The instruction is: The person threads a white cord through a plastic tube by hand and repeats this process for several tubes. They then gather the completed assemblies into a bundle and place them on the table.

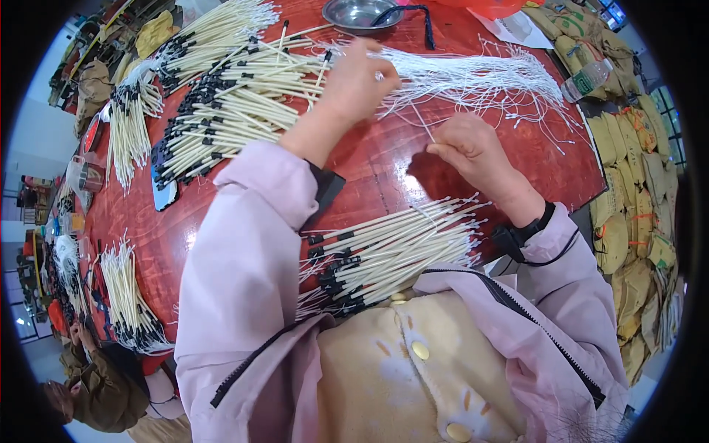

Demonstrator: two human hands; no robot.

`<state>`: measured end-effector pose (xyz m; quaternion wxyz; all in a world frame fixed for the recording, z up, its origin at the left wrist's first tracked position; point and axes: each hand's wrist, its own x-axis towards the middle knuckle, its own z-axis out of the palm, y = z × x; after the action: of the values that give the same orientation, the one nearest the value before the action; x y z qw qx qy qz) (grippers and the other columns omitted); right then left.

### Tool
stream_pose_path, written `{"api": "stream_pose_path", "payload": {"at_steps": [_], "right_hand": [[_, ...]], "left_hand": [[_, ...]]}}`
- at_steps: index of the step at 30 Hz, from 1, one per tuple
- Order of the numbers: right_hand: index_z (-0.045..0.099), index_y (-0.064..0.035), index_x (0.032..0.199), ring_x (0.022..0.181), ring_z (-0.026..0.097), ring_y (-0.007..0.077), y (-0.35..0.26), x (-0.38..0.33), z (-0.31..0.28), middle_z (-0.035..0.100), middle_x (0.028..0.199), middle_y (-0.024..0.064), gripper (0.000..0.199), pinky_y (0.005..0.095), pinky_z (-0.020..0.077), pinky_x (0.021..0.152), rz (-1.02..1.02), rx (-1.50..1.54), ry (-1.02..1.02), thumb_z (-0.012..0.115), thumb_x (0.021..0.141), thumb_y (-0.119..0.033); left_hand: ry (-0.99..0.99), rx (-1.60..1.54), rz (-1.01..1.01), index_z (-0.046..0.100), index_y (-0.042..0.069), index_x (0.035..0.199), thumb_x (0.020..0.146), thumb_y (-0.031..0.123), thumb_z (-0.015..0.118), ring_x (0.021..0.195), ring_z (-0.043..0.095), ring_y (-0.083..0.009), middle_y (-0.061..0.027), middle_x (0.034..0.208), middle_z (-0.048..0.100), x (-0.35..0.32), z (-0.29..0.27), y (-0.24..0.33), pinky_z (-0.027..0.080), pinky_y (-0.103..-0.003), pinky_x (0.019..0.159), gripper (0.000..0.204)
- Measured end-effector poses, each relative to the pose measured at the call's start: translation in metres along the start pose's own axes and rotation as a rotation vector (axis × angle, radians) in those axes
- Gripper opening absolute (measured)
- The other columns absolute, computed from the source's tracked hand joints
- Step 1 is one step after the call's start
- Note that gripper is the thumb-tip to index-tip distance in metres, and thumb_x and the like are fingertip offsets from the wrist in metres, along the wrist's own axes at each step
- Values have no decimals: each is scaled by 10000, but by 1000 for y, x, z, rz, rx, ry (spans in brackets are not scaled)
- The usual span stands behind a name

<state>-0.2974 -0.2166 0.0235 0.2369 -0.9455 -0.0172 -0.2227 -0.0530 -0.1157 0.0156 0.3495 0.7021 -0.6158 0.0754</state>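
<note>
Hundreds of cream sticks with black ends cover a round red table (384, 159), where a person in a pale pink jacket works with both hands. The biggest heap of sticks (236, 100) fans across the far left of the table; a smaller bundle (384, 255) lies at the near edge, just in front of the person's chest; a mass of thin white strings (480, 77) spreads toward the far right edge.

The left hand (354, 81) rests where the big heap meets the strings, fingers curled down onto them; whether it has closed on a strand or a stick cannot be told, since the knuckles cover the fingertips. The right hand (473, 148) hovers over the bare middle of the table, thumb and forefinger pinched shut on a single string (421, 122) that runs up toward the left hand.

Doing this well, it seems, means drawing one strand clear of the tangle and keeping it taut between the hands, so neighbouring loops do not drag along.

A steel bowl (358, 13) at the far edge is cut off by the frame. A plastic bottle (587, 80) lies off the table to the right, on stacked sacks. What the string's ends carry is too small to make out, and the lens bends everything near the rim.
</note>
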Motion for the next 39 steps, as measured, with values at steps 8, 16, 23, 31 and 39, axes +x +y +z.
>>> {"api": "stream_pose_path", "payload": {"at_steps": [8, 16, 23, 31, 39], "right_hand": [[754, -76, 932, 949, 612, 251, -9, -16, 14, 741, 1009, 14, 149, 391, 454, 867, -105, -64, -29, 800, 805, -139], [669, -63, 1283, 1186, 546, 312, -9, -21, 14, 630, 1364, 74, 496, 443, 422, 1042, -104, -174, -165, 722, 882, -350], [479, -4, 1480, 1334, 443, 383, -19, -12, 20, 439, 1566, 150, 821, 493, 363, 1133, -143, -277, -226, 541, 932, -612], [453, 85, 1457, 1351, 419, 392, -11, 2, 43, 404, 1579, 185, 922, 475, 323, 1163, -179, -411, -410, 508, 919, -662], [497, 114, 1411, 1320, 439, 386, -24, 2, 32, 447, 1544, 196, 1009, 489, 327, 1148, -176, -315, -509, 443, 892, -749]], "left_hand": [[96, -150, -553, 745, -3, 781, 795, 201, 790, 912, 693, -220, -169, 892, 706, -106, -118, 24, 516, -347, 796, 209], [-46, 211, -659, 715, 7, 733, 742, 93, 808, 993, 599, -353, -182, 1047, 652, -241, -125, 26, 490, -430, 877, 127], [-36, 196, -699, 696, 16, 698, 731, 83, 815, 1069, 568, -366, -182, 1130, 630, -248, -123, 30, 472, -443, 921, 140], [6, 203, -686, 698, 8, 715, 744, 79, 807, 1055, 582, -352, -173, 1134, 631, -257, -123, 27, 488, -426, 890, 133], [-106, 273, -798, 685, 15, 751, 745, 90, 809, 1062, 597, -374, -176, 1076, 630, -248, -138, 26, 516, -453, 877, 146]]}}
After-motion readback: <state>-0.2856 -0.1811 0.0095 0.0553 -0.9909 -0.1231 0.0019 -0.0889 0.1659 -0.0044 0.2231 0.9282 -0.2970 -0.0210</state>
